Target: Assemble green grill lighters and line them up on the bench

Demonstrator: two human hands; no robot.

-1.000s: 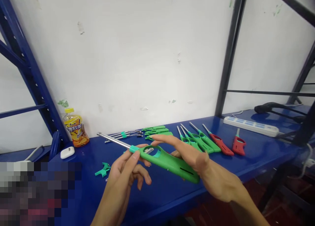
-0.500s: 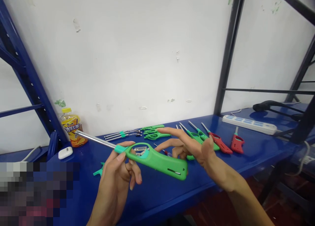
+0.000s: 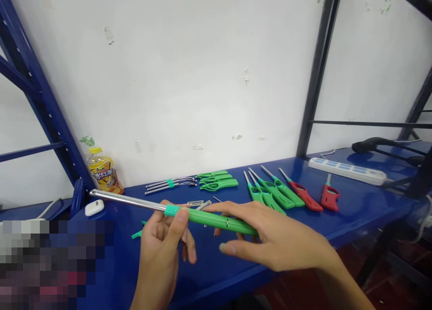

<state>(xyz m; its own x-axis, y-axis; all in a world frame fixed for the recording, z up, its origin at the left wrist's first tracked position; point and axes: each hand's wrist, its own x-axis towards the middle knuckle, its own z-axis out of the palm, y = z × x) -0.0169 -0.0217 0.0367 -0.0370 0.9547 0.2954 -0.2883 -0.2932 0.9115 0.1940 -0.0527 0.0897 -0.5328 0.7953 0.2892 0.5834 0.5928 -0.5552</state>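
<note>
The left hand (image 3: 161,243) pinches a green lighter (image 3: 209,217) by its neck (image 3: 171,210); the right hand (image 3: 278,238) cups its handle (image 3: 232,224), grip unclear.

The right-hand grip (image 3: 276,238) hides the butt of the green lighter (image 3: 216,220) and the near end of a thin rod (image 3: 218,199). The left-hand grip (image 3: 160,247) covers part of a green piece (image 3: 137,234). Both forearms (image 3: 337,274) leave by the bottom edge. Coarse blocks (image 3: 43,265) blur the lower left corner.
</note>
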